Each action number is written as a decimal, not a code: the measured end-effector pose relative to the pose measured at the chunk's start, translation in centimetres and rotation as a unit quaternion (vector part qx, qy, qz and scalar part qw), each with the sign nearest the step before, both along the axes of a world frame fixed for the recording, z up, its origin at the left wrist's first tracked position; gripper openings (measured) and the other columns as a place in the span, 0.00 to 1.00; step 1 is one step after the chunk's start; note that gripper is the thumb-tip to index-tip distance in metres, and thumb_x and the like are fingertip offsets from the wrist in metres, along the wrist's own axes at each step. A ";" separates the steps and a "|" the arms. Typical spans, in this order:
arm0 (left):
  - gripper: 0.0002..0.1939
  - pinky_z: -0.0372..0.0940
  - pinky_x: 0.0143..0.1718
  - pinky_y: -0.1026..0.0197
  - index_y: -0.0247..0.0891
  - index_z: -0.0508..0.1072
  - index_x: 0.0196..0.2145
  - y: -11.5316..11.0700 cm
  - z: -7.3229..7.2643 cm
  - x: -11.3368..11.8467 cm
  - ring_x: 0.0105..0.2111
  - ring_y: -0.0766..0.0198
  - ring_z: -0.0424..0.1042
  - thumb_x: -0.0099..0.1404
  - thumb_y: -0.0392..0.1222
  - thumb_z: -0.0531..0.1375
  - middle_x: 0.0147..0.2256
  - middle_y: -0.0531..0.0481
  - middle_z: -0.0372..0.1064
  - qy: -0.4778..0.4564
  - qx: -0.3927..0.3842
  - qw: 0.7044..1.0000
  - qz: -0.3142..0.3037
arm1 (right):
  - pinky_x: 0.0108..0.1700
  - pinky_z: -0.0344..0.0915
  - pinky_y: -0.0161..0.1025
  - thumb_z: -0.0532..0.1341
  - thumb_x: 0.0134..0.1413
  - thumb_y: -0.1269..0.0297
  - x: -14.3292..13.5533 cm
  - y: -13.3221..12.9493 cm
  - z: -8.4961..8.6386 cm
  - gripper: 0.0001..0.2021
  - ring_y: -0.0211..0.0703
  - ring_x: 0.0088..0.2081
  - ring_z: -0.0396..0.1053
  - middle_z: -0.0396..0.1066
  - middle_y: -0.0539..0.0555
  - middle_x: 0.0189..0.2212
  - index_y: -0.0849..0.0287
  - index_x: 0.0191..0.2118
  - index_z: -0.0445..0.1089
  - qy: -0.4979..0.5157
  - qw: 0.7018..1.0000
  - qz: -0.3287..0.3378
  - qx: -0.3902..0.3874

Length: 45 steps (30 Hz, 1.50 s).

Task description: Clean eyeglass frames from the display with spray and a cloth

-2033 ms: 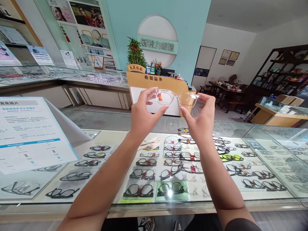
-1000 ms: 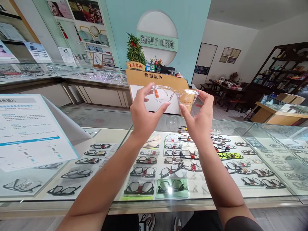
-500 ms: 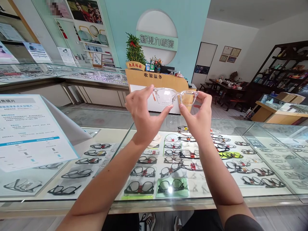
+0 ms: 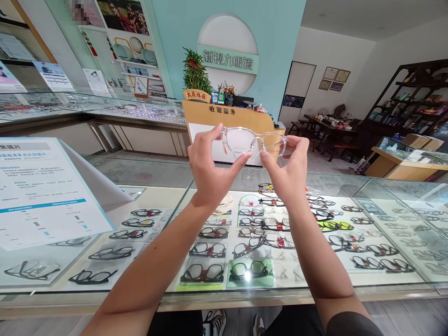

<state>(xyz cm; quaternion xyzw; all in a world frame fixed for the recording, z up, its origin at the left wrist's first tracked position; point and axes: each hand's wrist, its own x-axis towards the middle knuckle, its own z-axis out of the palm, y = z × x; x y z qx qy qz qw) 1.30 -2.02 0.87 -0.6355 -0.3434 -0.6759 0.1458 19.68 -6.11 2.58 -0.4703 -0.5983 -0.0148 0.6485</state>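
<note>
A pair of clear-framed glasses is held up in the air above the glass display counter, its lenses side by side. My left hand grips its left end between thumb and fingers. At the right end, my right hand pinches the frame, the thumb near the right lens's lower edge. The temples point down and partly show through and below the lenses. Under my forearms, rows of dark-framed glasses lie inside the glass counter, one pair on a green card.
A printed sign stands on the counter at the left. Beyond are a wooden cashier desk with a plant, another glass case at the back left and a dark table at the right.
The glasses have tilted slightly, so more of the temples shows below the lenses. My left hand has shifted a little to the right.
</note>
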 end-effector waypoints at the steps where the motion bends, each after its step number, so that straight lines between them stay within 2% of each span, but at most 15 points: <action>1: 0.42 0.68 0.57 0.44 0.43 0.68 0.64 0.0 0.0 0.0 0.57 0.45 0.76 0.64 0.71 0.71 0.56 0.39 0.77 -0.001 -0.001 1.000 0.002 | 0.55 0.71 0.58 0.70 0.56 0.52 0.0 0.0 0.0 0.26 0.56 0.54 0.73 0.72 0.60 0.52 0.52 0.54 0.60 -0.002 1.000 -0.002 -0.003; 10: 0.40 0.69 0.58 0.43 0.46 0.68 0.65 -0.1 0.2 -0.3 0.56 0.45 0.77 0.63 0.68 0.72 0.55 0.42 0.77 -0.011 0.018 1.000 -0.008 | 0.54 0.71 0.57 0.68 0.58 0.47 -0.4 -0.1 0.0 0.23 0.54 0.51 0.73 0.72 0.57 0.48 0.51 0.50 0.60 0.002 0.999 0.007 -0.037; 13: 0.41 0.70 0.59 0.43 0.46 0.68 0.65 -0.1 0.3 -0.3 0.57 0.45 0.77 0.64 0.67 0.72 0.55 0.41 0.77 0.002 0.018 1.000 0.001 | 0.54 0.71 0.57 0.69 0.58 0.48 -0.4 0.1 -0.2 0.24 0.54 0.52 0.73 0.73 0.58 0.50 0.51 0.52 0.61 0.003 1.000 0.007 -0.021; 21: 0.38 0.67 0.65 0.39 0.48 0.67 0.67 0.2 0.3 -0.6 0.61 0.43 0.77 0.66 0.60 0.73 0.60 0.41 0.77 0.027 0.031 0.999 -0.032 | 0.54 0.73 0.59 0.70 0.56 0.51 -0.3 0.8 -0.8 0.29 0.56 0.53 0.74 0.70 0.60 0.56 0.51 0.57 0.59 0.003 0.999 -0.009 0.035; 27: 0.39 0.66 0.66 0.38 0.49 0.66 0.67 0.1 0.2 -0.5 0.61 0.42 0.77 0.66 0.59 0.74 0.62 0.41 0.77 0.035 0.024 0.999 -0.014 | 0.55 0.73 0.60 0.70 0.56 0.53 -0.3 0.9 -0.9 0.29 0.55 0.53 0.74 0.69 0.61 0.58 0.50 0.58 0.59 0.008 0.999 -0.004 0.043; 38: 0.39 0.64 0.66 0.38 0.49 0.68 0.66 0.0 0.1 -0.2 0.61 0.40 0.76 0.64 0.61 0.75 0.60 0.41 0.78 0.033 0.057 0.998 0.006 | 0.54 0.72 0.56 0.69 0.57 0.55 -0.3 1.1 -0.8 0.25 0.53 0.53 0.74 0.73 0.59 0.55 0.51 0.56 0.60 0.020 1.000 0.020 0.011; 42: 0.38 0.67 0.63 0.39 0.48 0.68 0.66 0.0 0.2 -0.3 0.59 0.42 0.77 0.64 0.59 0.75 0.59 0.41 0.79 0.030 0.068 0.997 0.005 | 0.54 0.72 0.56 0.70 0.55 0.54 -0.4 1.1 -0.7 0.27 0.54 0.53 0.74 0.73 0.60 0.55 0.52 0.56 0.61 0.032 0.999 0.026 0.012; 45: 0.38 0.70 0.61 0.40 0.48 0.69 0.66 0.2 0.2 -0.4 0.59 0.43 0.77 0.65 0.59 0.75 0.59 0.41 0.79 0.025 0.045 0.999 0.002 | 0.55 0.73 0.57 0.71 0.55 0.52 -0.5 1.1 -0.9 0.30 0.55 0.53 0.74 0.71 0.61 0.57 0.51 0.58 0.60 0.031 0.999 0.015 0.028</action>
